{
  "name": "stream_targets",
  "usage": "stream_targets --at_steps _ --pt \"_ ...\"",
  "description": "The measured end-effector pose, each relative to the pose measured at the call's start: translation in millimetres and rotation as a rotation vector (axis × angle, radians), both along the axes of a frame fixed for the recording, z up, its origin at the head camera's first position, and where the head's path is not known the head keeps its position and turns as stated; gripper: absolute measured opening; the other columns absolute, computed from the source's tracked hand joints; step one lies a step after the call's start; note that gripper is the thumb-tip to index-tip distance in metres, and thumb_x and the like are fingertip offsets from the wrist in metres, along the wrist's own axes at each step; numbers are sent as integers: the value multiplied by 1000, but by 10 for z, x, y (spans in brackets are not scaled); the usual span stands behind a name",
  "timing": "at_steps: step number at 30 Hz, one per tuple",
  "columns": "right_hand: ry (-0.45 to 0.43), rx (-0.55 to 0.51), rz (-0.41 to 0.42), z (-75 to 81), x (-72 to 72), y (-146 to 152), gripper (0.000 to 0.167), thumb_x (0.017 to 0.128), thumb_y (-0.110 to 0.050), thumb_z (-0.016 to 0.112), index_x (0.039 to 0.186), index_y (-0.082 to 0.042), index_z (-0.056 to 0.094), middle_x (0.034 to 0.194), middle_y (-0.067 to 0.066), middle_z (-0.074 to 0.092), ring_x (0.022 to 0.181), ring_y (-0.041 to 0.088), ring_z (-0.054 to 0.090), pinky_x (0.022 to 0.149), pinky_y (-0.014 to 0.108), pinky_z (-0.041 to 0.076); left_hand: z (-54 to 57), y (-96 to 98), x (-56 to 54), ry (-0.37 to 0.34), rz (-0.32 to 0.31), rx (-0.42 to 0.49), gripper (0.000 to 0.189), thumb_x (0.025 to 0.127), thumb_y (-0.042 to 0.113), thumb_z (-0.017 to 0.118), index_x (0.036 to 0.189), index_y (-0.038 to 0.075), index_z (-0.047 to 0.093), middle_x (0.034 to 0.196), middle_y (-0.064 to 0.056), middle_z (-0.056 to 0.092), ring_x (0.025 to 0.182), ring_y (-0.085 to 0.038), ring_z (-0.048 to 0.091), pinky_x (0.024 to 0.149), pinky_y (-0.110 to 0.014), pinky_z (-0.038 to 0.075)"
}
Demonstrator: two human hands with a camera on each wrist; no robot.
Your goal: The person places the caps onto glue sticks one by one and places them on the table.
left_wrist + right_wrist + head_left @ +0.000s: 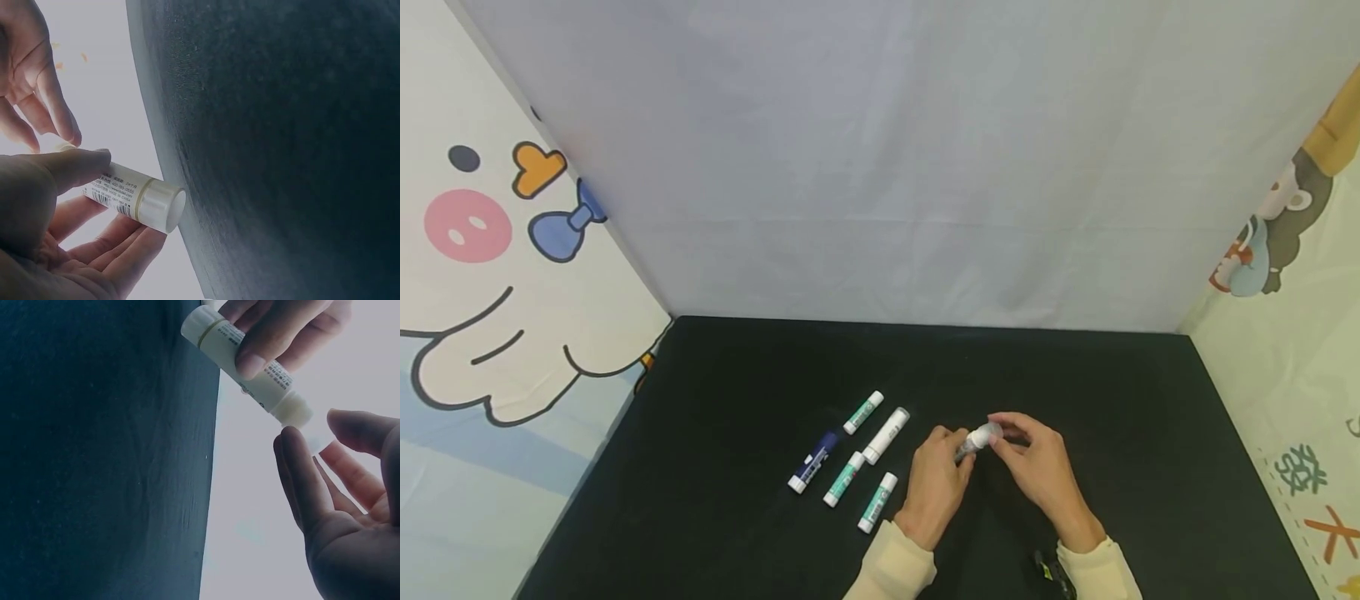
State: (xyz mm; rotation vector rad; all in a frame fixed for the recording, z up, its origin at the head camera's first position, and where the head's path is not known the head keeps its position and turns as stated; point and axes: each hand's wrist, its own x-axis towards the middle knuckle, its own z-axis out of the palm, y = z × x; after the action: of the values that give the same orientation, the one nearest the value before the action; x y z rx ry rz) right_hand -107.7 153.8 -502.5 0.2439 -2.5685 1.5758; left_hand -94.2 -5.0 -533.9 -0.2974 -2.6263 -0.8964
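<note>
My left hand [936, 475] holds a white glue stick [119, 187] just above the black table, its barrel between thumb and fingers. Printed text and a barcode show on its label, and a translucent base faces away from the right hand. At the other end of the stick, my right hand [1037, 462] pinches a translucent cap [320, 440] between thumb and fingertips. The pale neck [294, 411] of the stick shows beside the cap. Whether the cap sits on the neck or slightly off it, I cannot tell.
Left of my hands, on the black table [737, 375], lie a dark blue glue stick [814, 461], a white one [886, 435] and green-and-white ones [863, 412]. A small black object [1054, 573] is beside the right sleeve. Pale cloth [925, 167] hangs behind the table.
</note>
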Motion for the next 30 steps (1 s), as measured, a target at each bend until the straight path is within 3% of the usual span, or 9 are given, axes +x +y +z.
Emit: stream_targets --at_steps 11,30 --pt "-2 18 18 -36 -3 -5 30 89 11 76 119 7 74 114 23 75 101 38 75 81 35 63 24 -4 24 8 -29 -21 18 86 8 87 101 10 77 91 -5 69 75 -20 70 64 -30 54" --pt "-6 7 -6 -92 61 -33 29 89 12 75 117 8 74 111 22 76 99 37 76 79 32 63 4 -16 66 6 -5 -99 19 84 11 88 100 11 78 91 -4 73 79 -22 71 65 -35 55"
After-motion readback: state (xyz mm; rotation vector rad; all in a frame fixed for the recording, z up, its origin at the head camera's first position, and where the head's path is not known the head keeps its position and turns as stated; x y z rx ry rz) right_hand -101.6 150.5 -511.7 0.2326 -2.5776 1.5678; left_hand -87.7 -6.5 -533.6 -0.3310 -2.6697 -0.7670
